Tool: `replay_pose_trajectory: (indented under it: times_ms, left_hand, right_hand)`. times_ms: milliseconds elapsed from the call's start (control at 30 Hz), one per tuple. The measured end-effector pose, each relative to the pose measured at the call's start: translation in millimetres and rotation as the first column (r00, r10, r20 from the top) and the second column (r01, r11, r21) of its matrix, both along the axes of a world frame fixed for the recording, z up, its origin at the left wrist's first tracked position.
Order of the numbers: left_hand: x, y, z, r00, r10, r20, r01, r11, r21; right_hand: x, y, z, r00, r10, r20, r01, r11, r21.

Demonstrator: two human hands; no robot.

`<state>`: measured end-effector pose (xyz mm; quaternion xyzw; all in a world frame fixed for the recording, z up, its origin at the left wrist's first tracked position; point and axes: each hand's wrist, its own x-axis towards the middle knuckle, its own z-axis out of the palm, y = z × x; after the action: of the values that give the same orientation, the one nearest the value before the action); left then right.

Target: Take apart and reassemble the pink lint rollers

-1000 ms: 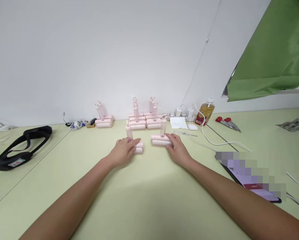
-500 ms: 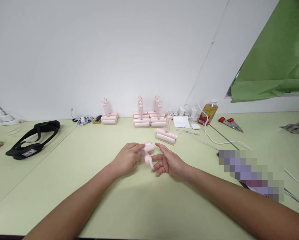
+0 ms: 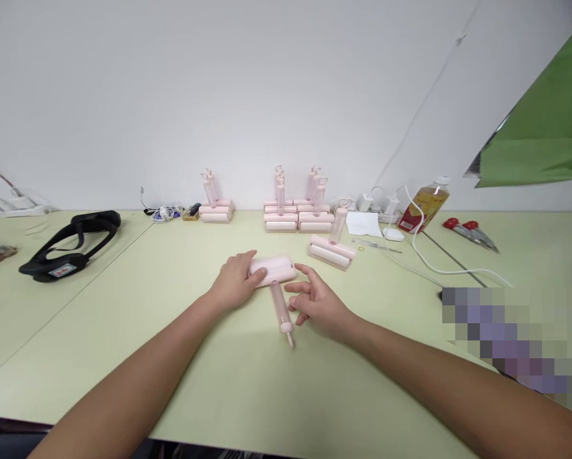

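A pink lint roller (image 3: 282, 306) lies in front of me, its head away from me and its clear handle pointing toward me. My left hand (image 3: 237, 279) grips the left end of its head, thumb on top. Just right of the roller, my right hand (image 3: 317, 303) has its fingers apart and curved, with the fingertips close to the head and handle. Whether they touch it I cannot tell. Beyond my right hand another pink roller (image 3: 331, 252) stands on its head with the handle up.
More pink rollers stand near the wall, one group at centre (image 3: 298, 220) and another at left (image 3: 215, 212). A black headset strap (image 3: 66, 264) lies left. White paper (image 3: 364, 224), a drink bottle (image 3: 424, 205), cables and red-handled tools (image 3: 471, 234) are on the right.
The roller between my hands has turned and now lies with its whole handle visible. My left hand has shifted onto the end of its head. The camera view has tilted slightly.
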<state>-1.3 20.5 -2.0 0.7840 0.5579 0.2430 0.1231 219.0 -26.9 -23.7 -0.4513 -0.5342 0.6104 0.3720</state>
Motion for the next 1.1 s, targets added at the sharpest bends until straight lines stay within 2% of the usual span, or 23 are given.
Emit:
replay_pose_trajectory:
  times_ms: [100,200,333,433,467,533,600,667,733,800,867,1000,1067,1100]
  left_hand:
    - [5,-5,-0.2,0.995,-0.055,0.081,0.07,0.979,-0.19]
    - [15,-17,1.2,0.96,-0.055,0.276,0.123,0.964,-0.236]
    - [23,-25,1.2,0.823,0.06,0.565,0.183,0.914,-0.363]
    - [22,-19,0.8,0.7,0.171,0.693,0.23,0.865,-0.446]
    - [20,-15,0.7,0.67,0.195,0.717,0.231,0.862,-0.451]
    - [14,-7,-0.2,0.637,0.203,0.744,0.191,0.893,-0.408]
    - [6,3,-3.0,0.678,0.155,0.718,0.108,0.946,-0.306]
    - [-3,12,-7.7,0.791,0.09,0.605,0.039,0.98,-0.197]
    - [-10,19,-13.0,0.891,0.037,0.452,0.033,0.989,-0.147]
    - [-13,23,-16.8,0.945,-0.031,0.325,0.067,0.993,-0.1]
    - [-12,23,-16.9,0.97,-0.084,0.228,0.086,0.996,0.003]
    - [-5,9,-5.8,0.99,-0.05,0.131,0.017,0.971,0.24]
    - [0,-2,0.9,0.992,-0.109,0.063,0.087,0.956,0.281]
    - [3,-7,3.4,0.988,-0.151,0.02,0.139,0.951,0.276]
  right_hand:
    - [2,-3,-1.5,0.991,0.106,0.087,-0.113,0.991,0.077]
    - [3,-7,-1.7,0.954,0.168,0.249,-0.206,0.969,0.135]
    - [3,-10,1.6,0.928,0.146,0.341,-0.214,0.962,0.17]
    - [2,-10,3.1,0.924,0.117,0.364,-0.217,0.945,0.246]
    - [1,-10,3.5,0.919,0.128,0.373,-0.238,0.934,0.266]
    - [1,-11,5.1,0.902,0.157,0.403,-0.29,0.91,0.295]
    - [0,-14,8.2,0.879,0.167,0.446,-0.333,0.885,0.325]
    - [-1,-16,12.3,0.852,0.158,0.498,-0.365,0.863,0.35]
    - [-2,-19,15.6,0.828,0.14,0.542,-0.376,0.857,0.352]
    - [-2,-19,16.5,0.815,0.13,0.564,-0.372,0.864,0.339]
    - [-2,-20,14.5,0.816,0.123,0.565,-0.365,0.867,0.339]
    - [-1,-19,7.6,0.853,0.115,0.509,-0.332,0.872,0.36]
    - [2,-16,7.0,0.885,0.044,0.463,-0.251,0.883,0.396]
    - [6,-12,7.7,0.897,-0.046,0.439,-0.174,0.876,0.449]
